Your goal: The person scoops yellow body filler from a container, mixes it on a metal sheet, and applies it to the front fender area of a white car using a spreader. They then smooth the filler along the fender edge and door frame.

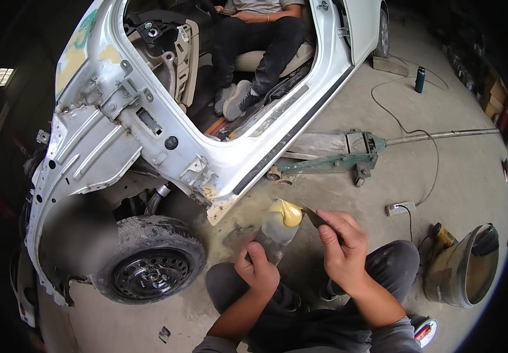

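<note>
My left hand point(258, 267) is closed on the lower end of a pale, flat putty board point(275, 230), tilted up in front of my knees. A glossy lump of yellow putty point(291, 215) sits at the board's upper right. My right hand point(348, 246) grips a thin, dark putty knife point(312, 216); its blade is right beside the putty, and I cannot tell whether they touch. Just beyond both hands is the lower front corner of a stripped white car body point(224, 176), with yellowish filler on its tip.
At left is a wheel with a black rim point(154, 267). A green floor jack point(330, 162) lies by the sill. Right of me are a power strip point(400, 208), a yellow power tool point(443, 236) and a bucket point(457, 270). Another person point(260, 47) sits inside the car.
</note>
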The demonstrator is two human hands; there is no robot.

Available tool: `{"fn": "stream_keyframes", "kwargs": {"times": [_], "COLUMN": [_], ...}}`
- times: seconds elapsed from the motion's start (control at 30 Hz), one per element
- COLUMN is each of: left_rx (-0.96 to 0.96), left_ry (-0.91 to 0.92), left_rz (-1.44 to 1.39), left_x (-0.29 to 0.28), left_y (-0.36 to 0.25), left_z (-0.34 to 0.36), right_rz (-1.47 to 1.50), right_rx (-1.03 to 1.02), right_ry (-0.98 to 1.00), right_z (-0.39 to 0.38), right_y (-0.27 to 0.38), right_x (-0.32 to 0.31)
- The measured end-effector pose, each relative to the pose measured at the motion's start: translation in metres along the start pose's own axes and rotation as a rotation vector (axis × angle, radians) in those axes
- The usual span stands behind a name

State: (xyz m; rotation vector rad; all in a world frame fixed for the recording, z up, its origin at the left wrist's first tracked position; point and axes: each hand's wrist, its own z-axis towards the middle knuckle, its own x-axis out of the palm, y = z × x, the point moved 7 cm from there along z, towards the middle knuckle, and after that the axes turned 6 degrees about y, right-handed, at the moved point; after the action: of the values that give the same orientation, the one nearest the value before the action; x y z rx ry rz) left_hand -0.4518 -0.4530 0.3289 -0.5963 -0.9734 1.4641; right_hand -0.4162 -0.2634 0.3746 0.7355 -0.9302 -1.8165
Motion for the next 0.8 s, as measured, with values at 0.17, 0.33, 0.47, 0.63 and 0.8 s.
{"fn": "stream_keyframes", "kwargs": {"times": [0.17,0.33,0.47,0.63,0.8], "left_rx": [0.200,0.225,0.125,-0.345,-0.366], "left_ry": [0.114,-0.020,-0.044,0.002,-0.048], "left_rz": [0.136,0.161,-0.060,-0.445,-0.436], "left_x": [0.007,-0.007,-0.015,0.002,0.006], "left_y": [-0.007,-0.007,-0.007,0.025,0.014], "left_z": [-0.006,0.003,0.002,-0.004,0.003], "right_rz": [-0.196,0.041,1.019,1.238,0.055], "right_rx": [-0.283,-0.080,0.417,0.337,0.185], "right_ry": [0.158,0.346,-0.045,0.154,0.396], "right_z": [-0.015,-0.027,0.005,0.026,0.005], "right_y": [0.025,-0.003,-0.049,-0.024,-0.032], "right_x": [0.031,0.039,0.012,0.010,0.006]}}
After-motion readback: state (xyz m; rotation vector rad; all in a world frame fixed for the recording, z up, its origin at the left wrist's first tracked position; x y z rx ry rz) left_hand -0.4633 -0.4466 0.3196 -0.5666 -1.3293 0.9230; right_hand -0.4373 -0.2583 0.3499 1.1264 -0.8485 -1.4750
